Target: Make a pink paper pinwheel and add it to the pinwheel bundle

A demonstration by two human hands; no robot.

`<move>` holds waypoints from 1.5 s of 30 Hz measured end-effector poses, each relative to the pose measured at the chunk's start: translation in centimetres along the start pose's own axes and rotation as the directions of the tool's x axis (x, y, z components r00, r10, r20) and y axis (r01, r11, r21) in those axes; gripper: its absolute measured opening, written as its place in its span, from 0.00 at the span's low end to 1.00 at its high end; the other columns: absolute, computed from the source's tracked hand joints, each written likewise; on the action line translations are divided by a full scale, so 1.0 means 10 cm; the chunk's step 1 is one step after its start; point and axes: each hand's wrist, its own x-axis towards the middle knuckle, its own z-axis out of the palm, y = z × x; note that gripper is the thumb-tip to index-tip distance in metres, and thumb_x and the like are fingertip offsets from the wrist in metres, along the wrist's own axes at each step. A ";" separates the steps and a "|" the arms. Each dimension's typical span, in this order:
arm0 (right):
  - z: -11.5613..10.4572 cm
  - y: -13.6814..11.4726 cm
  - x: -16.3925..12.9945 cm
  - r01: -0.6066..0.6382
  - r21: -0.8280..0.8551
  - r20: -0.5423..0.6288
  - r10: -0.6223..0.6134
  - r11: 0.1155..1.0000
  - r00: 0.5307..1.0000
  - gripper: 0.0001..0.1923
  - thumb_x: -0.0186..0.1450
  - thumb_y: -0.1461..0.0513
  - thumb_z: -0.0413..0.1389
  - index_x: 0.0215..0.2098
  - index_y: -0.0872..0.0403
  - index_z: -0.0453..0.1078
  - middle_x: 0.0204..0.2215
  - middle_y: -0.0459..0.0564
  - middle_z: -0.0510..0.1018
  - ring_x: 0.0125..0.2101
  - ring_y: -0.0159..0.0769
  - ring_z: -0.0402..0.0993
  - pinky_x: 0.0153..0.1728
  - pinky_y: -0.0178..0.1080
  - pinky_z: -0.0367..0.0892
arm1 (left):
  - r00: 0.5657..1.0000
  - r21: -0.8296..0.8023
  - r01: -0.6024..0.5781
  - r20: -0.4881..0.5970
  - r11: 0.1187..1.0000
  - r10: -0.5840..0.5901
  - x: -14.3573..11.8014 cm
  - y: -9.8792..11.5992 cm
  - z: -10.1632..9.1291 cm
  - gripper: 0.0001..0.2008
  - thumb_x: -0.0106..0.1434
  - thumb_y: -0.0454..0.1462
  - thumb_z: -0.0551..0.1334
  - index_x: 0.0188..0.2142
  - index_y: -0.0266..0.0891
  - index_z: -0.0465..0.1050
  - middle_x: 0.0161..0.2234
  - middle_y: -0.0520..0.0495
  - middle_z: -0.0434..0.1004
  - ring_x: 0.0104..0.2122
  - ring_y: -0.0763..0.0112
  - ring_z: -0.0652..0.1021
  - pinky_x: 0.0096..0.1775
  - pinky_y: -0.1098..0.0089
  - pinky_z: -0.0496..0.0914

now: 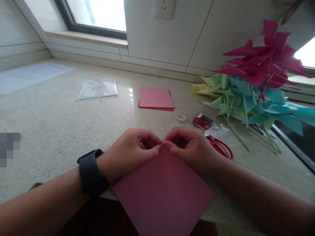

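Both grips pinched shut on far corner of pink sheet [162,190]: left hand [129,152], right hand [190,147], fingertips meeting. Sheet flat on surface [61,121], near corner overhanging its front edge. Scissors [220,146] just right of right hand; paper stack [156,98] well beyond; open room left.

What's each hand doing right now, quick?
Left hand: closed, pinching the far corner of the pink paper square.
Right hand: closed, pinching the same corner.
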 end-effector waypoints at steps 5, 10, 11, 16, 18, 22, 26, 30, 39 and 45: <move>0.00 0.00 0.00 0.000 0.006 0.001 0.000 1.000 1.000 0.06 0.61 0.59 0.60 0.31 0.54 0.75 0.23 0.45 0.74 0.25 0.30 0.66 0.24 0.33 0.62 | 1.000 -0.029 0.004 0.013 1.000 -0.003 0.00 0.00 -0.01 0.08 0.64 0.39 0.64 0.36 0.38 0.81 0.27 0.51 0.79 0.26 0.75 0.74 0.27 0.76 0.65; 0.00 -0.01 0.01 -0.008 0.008 0.000 0.008 1.000 1.000 0.05 0.60 0.60 0.60 0.30 0.54 0.75 0.22 0.44 0.73 0.23 0.29 0.65 0.23 0.32 0.60 | 1.000 -0.043 -0.006 0.030 0.999 0.007 -0.02 -0.02 -0.03 0.10 0.66 0.40 0.62 0.37 0.39 0.81 0.32 0.49 0.82 0.31 0.72 0.76 0.30 0.75 0.67; 0.00 -0.01 0.01 -0.005 0.009 0.003 0.005 1.000 1.000 0.05 0.60 0.60 0.60 0.30 0.55 0.75 0.22 0.44 0.72 0.23 0.29 0.64 0.22 0.32 0.60 | 0.999 -0.040 -0.010 0.032 0.999 0.011 -0.02 -0.02 -0.03 0.10 0.66 0.40 0.62 0.37 0.39 0.81 0.32 0.50 0.82 0.31 0.72 0.76 0.31 0.75 0.67; -0.01 -0.01 0.02 0.009 0.015 0.003 -0.009 1.000 1.000 0.05 0.59 0.61 0.60 0.29 0.55 0.75 0.20 0.43 0.71 0.22 0.28 0.63 0.21 0.31 0.59 | 0.999 -0.066 -0.005 0.033 0.998 0.007 -0.01 -0.04 -0.03 0.12 0.67 0.42 0.61 0.37 0.38 0.80 0.32 0.50 0.82 0.30 0.73 0.76 0.31 0.75 0.67; -0.01 -0.02 0.02 0.006 0.018 0.002 -0.006 1.000 1.000 0.05 0.59 0.61 0.60 0.30 0.55 0.75 0.20 0.43 0.71 0.22 0.28 0.63 0.21 0.31 0.59 | 0.999 -0.074 0.006 0.035 0.997 -0.004 -0.01 -0.03 -0.03 0.12 0.67 0.43 0.61 0.36 0.38 0.80 0.32 0.49 0.82 0.30 0.72 0.76 0.30 0.74 0.67; -0.01 -0.02 0.02 0.004 0.009 0.001 -0.004 1.000 1.000 0.05 0.59 0.60 0.61 0.30 0.54 0.75 0.20 0.43 0.72 0.22 0.28 0.64 0.22 0.31 0.59 | 1.000 -0.062 -0.002 0.012 0.998 0.003 -0.01 -0.02 -0.02 0.12 0.66 0.42 0.62 0.35 0.37 0.80 0.31 0.49 0.82 0.31 0.71 0.77 0.31 0.74 0.68; -0.01 -0.02 0.02 0.007 0.006 0.008 -0.007 1.000 1.000 0.07 0.62 0.58 0.59 0.33 0.54 0.76 0.23 0.45 0.75 0.24 0.30 0.67 0.24 0.32 0.62 | 1.000 -0.085 0.016 -0.016 0.996 -0.018 -0.01 -0.01 -0.02 0.12 0.65 0.42 0.62 0.35 0.36 0.80 0.30 0.48 0.81 0.29 0.71 0.76 0.29 0.74 0.67; 0.00 -0.01 0.02 0.034 0.035 -0.004 -0.034 0.999 0.999 0.08 0.64 0.59 0.57 0.32 0.54 0.76 0.25 0.46 0.78 0.27 0.31 0.71 0.27 0.33 0.65 | 0.999 -0.084 0.029 -0.027 0.996 -0.031 -0.01 -0.01 -0.01 0.12 0.64 0.43 0.63 0.34 0.36 0.80 0.29 0.48 0.80 0.28 0.72 0.75 0.28 0.74 0.66; 0.01 -0.01 0.02 -0.018 -0.020 0.002 0.018 1.000 1.000 0.08 0.62 0.59 0.57 0.30 0.55 0.75 0.23 0.46 0.75 0.24 0.31 0.66 0.24 0.33 0.61 | 0.999 -0.022 0.019 -0.036 1.000 -0.019 -0.01 0.01 -0.01 0.11 0.64 0.42 0.62 0.33 0.36 0.79 0.29 0.49 0.80 0.28 0.72 0.75 0.29 0.74 0.66; 0.00 -0.01 0.00 -0.047 -0.014 0.021 0.047 0.999 0.999 0.07 0.60 0.59 0.60 0.30 0.55 0.74 0.21 0.43 0.72 0.22 0.28 0.63 0.22 0.32 0.59 | 0.999 -0.027 0.022 -0.024 0.999 -0.023 0.00 0.03 -0.01 0.10 0.63 0.42 0.63 0.34 0.36 0.79 0.29 0.49 0.80 0.28 0.73 0.75 0.28 0.74 0.65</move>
